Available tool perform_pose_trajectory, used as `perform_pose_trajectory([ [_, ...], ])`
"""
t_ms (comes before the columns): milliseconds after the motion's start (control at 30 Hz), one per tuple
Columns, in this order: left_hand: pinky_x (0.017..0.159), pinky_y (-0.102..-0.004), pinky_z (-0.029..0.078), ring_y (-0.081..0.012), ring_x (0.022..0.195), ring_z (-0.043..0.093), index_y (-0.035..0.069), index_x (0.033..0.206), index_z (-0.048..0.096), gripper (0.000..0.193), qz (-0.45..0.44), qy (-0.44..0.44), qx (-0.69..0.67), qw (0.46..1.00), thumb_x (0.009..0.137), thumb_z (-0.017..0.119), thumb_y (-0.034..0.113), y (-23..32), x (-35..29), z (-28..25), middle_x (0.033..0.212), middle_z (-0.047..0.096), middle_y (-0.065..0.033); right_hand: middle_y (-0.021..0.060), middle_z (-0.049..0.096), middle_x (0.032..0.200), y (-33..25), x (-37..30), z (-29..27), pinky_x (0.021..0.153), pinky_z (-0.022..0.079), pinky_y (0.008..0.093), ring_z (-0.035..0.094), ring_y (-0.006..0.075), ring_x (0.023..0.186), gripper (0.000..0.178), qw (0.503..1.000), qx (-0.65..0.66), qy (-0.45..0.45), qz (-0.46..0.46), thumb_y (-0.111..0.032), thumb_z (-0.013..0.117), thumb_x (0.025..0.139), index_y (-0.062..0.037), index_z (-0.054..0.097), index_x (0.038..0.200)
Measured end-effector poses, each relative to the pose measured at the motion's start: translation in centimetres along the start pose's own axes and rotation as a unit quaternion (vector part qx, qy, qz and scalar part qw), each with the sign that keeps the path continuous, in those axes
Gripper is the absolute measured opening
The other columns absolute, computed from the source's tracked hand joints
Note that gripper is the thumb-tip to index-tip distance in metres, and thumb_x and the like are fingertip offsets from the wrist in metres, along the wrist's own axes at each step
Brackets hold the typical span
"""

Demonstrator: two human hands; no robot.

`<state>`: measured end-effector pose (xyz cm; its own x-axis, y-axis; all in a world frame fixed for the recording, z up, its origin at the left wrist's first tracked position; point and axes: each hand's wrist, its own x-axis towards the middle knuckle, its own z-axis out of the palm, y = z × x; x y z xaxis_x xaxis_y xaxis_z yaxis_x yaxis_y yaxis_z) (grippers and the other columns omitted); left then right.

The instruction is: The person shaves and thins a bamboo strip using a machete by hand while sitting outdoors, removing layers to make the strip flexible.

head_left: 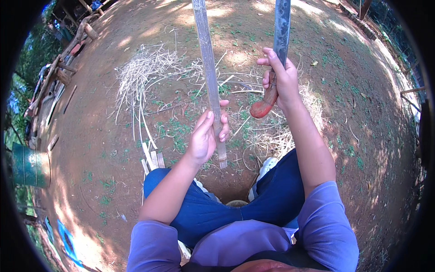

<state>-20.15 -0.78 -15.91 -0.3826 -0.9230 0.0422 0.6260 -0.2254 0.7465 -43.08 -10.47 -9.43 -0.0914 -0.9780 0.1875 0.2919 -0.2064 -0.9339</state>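
Note:
My left hand [207, 133] is closed round the lower part of a long, flat greyish strip of wood or bamboo [208, 59]. The strip stands nearly upright in the view, its lower end just below my fingers and its top cut off by the picture's edge. In my right hand [283, 79] is a machete [282, 31] with a dark blade pointing away from me. Its curved wooden handle, reddish at the butt, shows below my fingers, and my thumb lies along the base of the blade. Strip and blade are apart, side by side.
On the dirt ground lie a heap of pale shavings [149, 68] at far left and another [290, 122] near my right knee. Several cut slats [156, 159] rest by my left knee. A green metal drum [31, 165] and logs [63, 77] line the left side.

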Motion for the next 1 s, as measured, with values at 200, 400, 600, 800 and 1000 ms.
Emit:
perform_pose_trajectory([
  [200, 0.070, -0.0291, 0.040, -0.0142, 0.075, 0.048, 0.001, 0.142, 0.045, 0.046, 0.008, 0.005, 0.097, 0.995, 0.111, 0.033, 0.032, -3.5, -2.0, -2.0, 0.101, 0.049, -0.0052, 0.0164, 0.074, 0.112, 0.7, -1.6, 2.4, 0.050, 0.050, 0.0219, 0.059, 0.0067, 0.058, 0.048, 0.993, 0.031, -0.107, -0.026, -0.027, 0.075, 0.097, 0.0036, 0.056, 0.129],
  [400, 0.083, -0.0336, 0.045, -0.0177, 0.089, 0.053, 0.001, 0.141, 0.046, 0.047, -0.039, -0.029, 0.121, 0.991, 0.110, 0.035, 0.034, -6.2, -2.2, -2.0, 0.105, 0.051, -0.0065, 0.0044, 0.068, 0.089, -0.7, -2.2, 3.9, 0.050, 0.049, 0.0204, 0.058, 0.0049, 0.057, 0.053, 0.991, 0.049, -0.127, 0.007, -0.023, 0.086, 0.086, 0.0038, 0.060, 0.124],
  [600, 0.103, -0.0389, 0.044, -0.0223, 0.113, 0.055, -0.001, 0.148, 0.040, 0.058, 0.013, -0.012, 0.392, 0.920, 0.109, 0.043, 0.040, -5.6, 0.7, -2.6, 0.122, 0.051, -0.0102, -0.0001, 0.065, 0.080, -0.7, -2.3, 2.5, 0.049, 0.048, 0.0207, 0.057, 0.0038, 0.055, 0.043, 0.990, -0.053, -0.130, 0.018, -0.021, 0.085, 0.085, 0.0011, 0.062, 0.114],
  [800, 0.089, -0.0358, 0.051, -0.0213, 0.105, 0.057, 0.002, 0.145, 0.049, 0.075, 0.345, 0.103, 0.529, 0.769, 0.090, 0.076, 0.045, 1.8, 4.5, 2.9, 0.120, 0.054, -0.0129, -0.0009, 0.064, 0.076, -0.7, -3.0, 2.5, 0.050, 0.048, 0.0208, 0.059, 0.0045, 0.056, 0.036, 0.985, -0.050, -0.162, 0.041, -0.020, 0.084, 0.086, -0.0004, 0.062, 0.107],
  [1000, 0.068, -0.0264, 0.052, -0.0120, 0.077, 0.062, 0.002, 0.115, 0.070, 0.046, 0.401, 0.156, 0.553, 0.714, 0.078, 0.091, 0.018, 5.8, 7.2, 5.6, 0.093, 0.068, -0.0047, -0.0002, 0.063, 0.074, 0.6, -3.3, 3.0, 0.050, 0.049, 0.0217, 0.060, 0.0053, 0.057, 0.029, 0.980, -0.052, -0.187, 0.053, -0.016, 0.082, 0.087, -0.0024, 0.060, 0.098],
])
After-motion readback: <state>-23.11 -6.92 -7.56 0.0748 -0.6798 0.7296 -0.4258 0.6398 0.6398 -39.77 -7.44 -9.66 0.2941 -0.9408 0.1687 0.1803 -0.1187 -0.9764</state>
